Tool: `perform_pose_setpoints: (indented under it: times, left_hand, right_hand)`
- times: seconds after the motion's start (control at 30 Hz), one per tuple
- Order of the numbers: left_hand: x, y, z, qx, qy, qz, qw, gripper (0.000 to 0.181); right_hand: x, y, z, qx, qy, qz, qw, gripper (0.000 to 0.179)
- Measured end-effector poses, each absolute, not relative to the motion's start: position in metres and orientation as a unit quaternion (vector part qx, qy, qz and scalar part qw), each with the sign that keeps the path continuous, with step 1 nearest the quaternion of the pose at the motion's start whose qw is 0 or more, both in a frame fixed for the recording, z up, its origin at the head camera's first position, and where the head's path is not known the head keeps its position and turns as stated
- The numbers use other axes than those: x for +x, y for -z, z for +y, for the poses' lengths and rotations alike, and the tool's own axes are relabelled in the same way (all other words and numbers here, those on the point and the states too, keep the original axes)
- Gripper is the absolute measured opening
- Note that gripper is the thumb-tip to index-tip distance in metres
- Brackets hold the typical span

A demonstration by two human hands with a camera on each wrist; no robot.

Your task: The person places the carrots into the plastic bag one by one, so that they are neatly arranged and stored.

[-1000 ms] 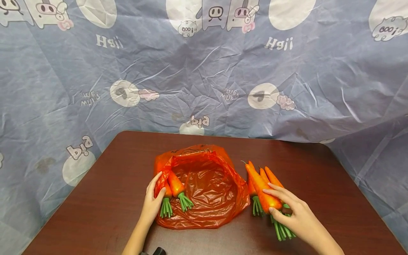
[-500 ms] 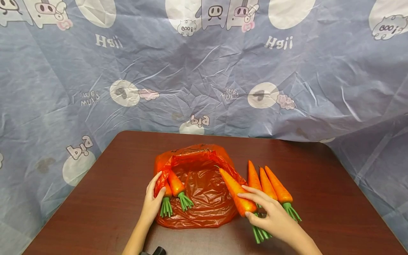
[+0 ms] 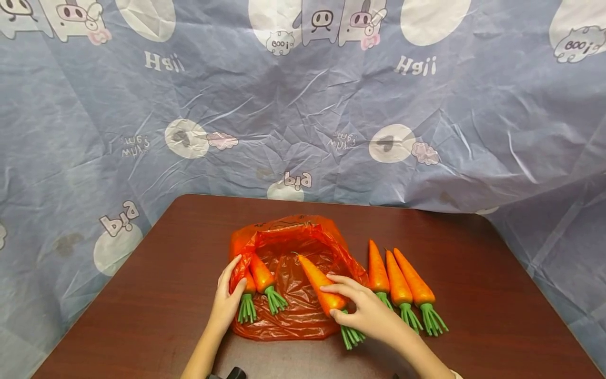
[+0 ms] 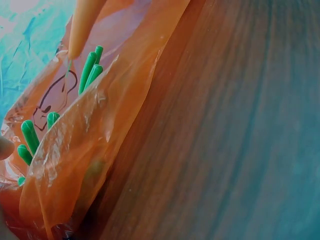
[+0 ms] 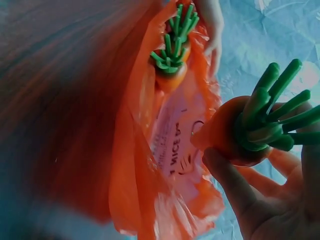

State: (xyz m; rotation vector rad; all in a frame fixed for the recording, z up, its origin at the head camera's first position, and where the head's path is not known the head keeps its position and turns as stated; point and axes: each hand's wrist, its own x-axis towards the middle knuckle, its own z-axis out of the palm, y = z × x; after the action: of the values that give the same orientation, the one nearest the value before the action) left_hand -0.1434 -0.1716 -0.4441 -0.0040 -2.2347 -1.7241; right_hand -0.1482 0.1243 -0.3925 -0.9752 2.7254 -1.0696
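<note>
An orange-red plastic bag [image 3: 303,326] lies on the table with its mouth wide and facing the person. Two carrots with green stem tufts, one of them this carrot [image 3: 262,273], lie inside at its left. My left hand [image 3: 229,300] grips the bag's left rim between thumb and fingers. Another carrot [image 3: 319,284] is pinched near its thick end by my right hand [image 3: 362,308], its thin tip pointing into the bag's mouth. In the right wrist view that held carrot [image 5: 230,132] shows its green stems toward the camera, with printed lettering on the bag behind it.
Three carrots [image 3: 399,276] lie side by side on the brown table [image 3: 473,273], right of the bag. A patterned blue-grey cloth [image 3: 284,105] hangs behind the table. A small black object [image 3: 235,373] shows at the bottom edge by the left forearm.
My right hand has carried its carrot leftward, from above the other carrots on the right to over the bag's opening. My left hand keeps its hold on the rim.
</note>
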Motion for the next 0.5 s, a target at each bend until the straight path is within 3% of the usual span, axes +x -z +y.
perform_pose_setpoints:
  times: [0.5]
  left_hand:
    - [-0.144,0.445,-0.172,-0.002,0.604,-0.78,0.162,0.05]
  right_hand:
    - [-0.186,0.4,0.069,-0.332,0.304,0.892,0.051,0.04]
